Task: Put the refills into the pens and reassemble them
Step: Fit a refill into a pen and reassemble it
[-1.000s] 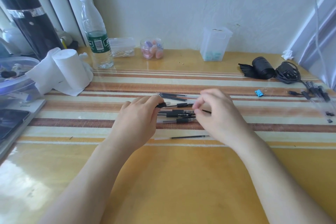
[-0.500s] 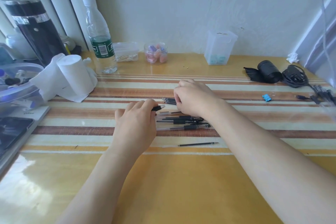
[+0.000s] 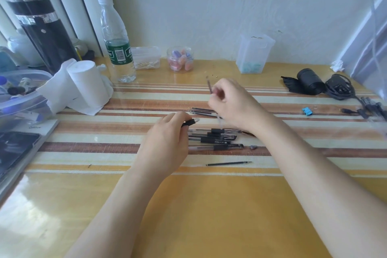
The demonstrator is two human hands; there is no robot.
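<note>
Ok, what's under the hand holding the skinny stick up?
Under the right hand, which pinches one refill, more black refills lie on the striped table. Only their left ends show; the hand covers the rest.

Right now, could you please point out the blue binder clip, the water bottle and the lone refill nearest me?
blue binder clip (image 3: 307, 111): head view, blue body.
water bottle (image 3: 119, 53): head view, green label.
lone refill (image 3: 228, 163): head view, mid-shaft.
</note>
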